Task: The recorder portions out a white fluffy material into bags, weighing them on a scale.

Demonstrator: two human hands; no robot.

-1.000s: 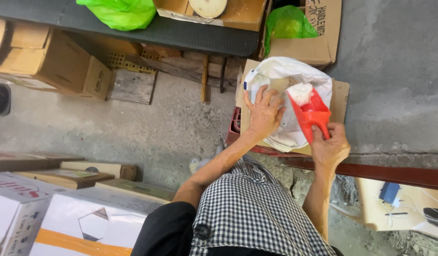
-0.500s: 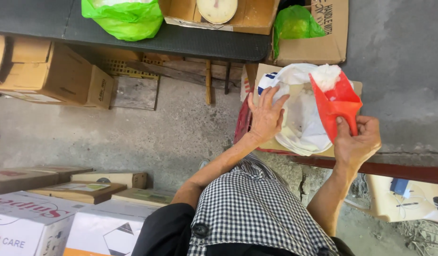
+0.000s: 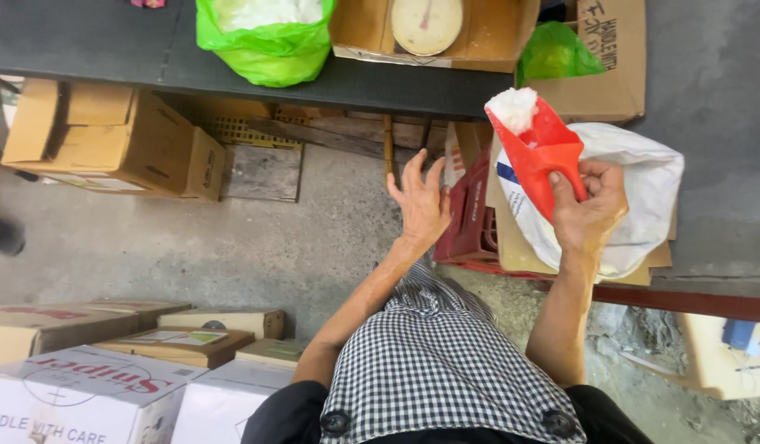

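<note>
Red plastic scoop (image 3: 538, 152) loaded with white grains, lifted clear above the white sack (image 3: 635, 197).

Scooping done as far as visible; load not yet tipped anywhere, scale pan (image 3: 427, 23) on the dark tabletop (image 3: 92, 41) bare of grains. Right hand (image 3: 589, 205) closed around the scoop's handle, mouth up, heap at the tip. Left hand (image 3: 421, 205) empty, fingers spread wide, hovering beside the red crate (image 3: 472, 230), touching nothing. Counted: one scoop, one white sack resting on flattened cardboard over the crate, one dial scale in an open carton (image 3: 495, 37), two green plastic bags (image 3: 261, 41) up top, one brown box (image 3: 108, 136) under the tabletop, several cartons (image 3: 84, 395) stacked lower left.
</note>
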